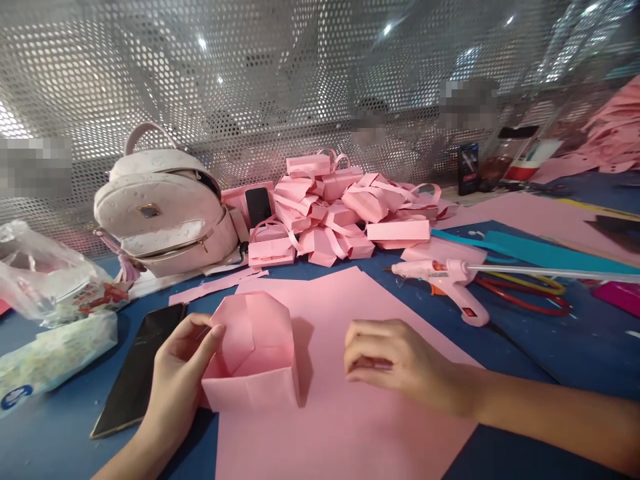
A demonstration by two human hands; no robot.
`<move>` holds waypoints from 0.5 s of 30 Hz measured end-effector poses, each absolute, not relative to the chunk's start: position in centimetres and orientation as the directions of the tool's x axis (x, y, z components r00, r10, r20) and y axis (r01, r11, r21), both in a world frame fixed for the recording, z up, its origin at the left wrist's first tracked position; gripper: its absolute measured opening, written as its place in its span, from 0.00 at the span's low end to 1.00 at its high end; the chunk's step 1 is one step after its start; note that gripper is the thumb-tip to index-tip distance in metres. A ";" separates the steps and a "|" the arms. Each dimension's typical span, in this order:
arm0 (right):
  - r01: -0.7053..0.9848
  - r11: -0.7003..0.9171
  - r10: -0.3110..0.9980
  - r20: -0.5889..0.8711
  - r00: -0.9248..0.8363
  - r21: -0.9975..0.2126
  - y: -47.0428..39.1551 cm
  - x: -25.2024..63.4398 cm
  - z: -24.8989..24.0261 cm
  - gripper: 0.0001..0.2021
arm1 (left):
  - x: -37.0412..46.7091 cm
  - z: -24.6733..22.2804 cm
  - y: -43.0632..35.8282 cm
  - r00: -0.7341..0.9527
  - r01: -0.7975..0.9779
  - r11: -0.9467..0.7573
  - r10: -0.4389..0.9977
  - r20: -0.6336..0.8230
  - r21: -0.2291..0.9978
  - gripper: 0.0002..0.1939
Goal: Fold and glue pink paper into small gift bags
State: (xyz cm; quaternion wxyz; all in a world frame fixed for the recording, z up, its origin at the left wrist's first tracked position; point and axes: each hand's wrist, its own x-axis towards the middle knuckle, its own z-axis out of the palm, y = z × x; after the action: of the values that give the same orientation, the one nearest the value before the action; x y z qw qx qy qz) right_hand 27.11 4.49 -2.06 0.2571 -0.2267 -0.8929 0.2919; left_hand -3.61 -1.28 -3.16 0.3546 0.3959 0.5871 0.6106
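My left hand (183, 370) grips the left side of a folded pink paper box (253, 387), thumb in front and fingers behind the wall. The box is open on top, with a raised back flap whose corners are cut at a slant. It is held over a large pink paper sheet (345, 427). Above the same sheet, to the right of the box and apart from it, my right hand (383, 357) has its fingers curled together; whether anything small is inside them I cannot make out. A pink hot glue gun (445, 277) lies beyond it on the right.
Behind is a pile of pink paper boxes (335, 213) beside a white backpack (170, 207). A black phone (137, 373), a tissue pack (55, 357) and a plastic bag (45, 273) lie left. Blue paper strips (545, 250) and red-yellow loops (525, 293) lie right. Perforated metal (300, 80) stands behind.
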 end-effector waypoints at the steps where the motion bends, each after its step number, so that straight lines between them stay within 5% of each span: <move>1: 0.259 0.648 0.616 0.294 -0.731 -0.716 4.7 26.9 -2.1 0.12 | -3.6 -3.1 -1.3 -0.428 0.017 -0.069 0.901 0.069 0.997 0.20; 7: 0.225 0.181 0.804 0.012 -0.595 -0.957 5.1 24.8 -0.8 0.10 | -3.5 -3.0 -1.3 -0.371 -0.124 -0.075 0.928 0.024 0.989 0.21; 15: 0.045 0.034 0.713 -0.008 -0.701 -0.998 4.9 21.4 -0.8 0.04 | -3.7 -3.3 -1.4 -0.219 -0.246 -0.017 0.975 -0.038 0.969 0.18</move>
State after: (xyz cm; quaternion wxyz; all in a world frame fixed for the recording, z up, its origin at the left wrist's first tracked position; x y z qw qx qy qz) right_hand 21.36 4.91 -0.76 0.2629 -0.2832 -0.6691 0.6348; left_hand -3.75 -1.41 -3.34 0.5017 0.3724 0.4896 0.6083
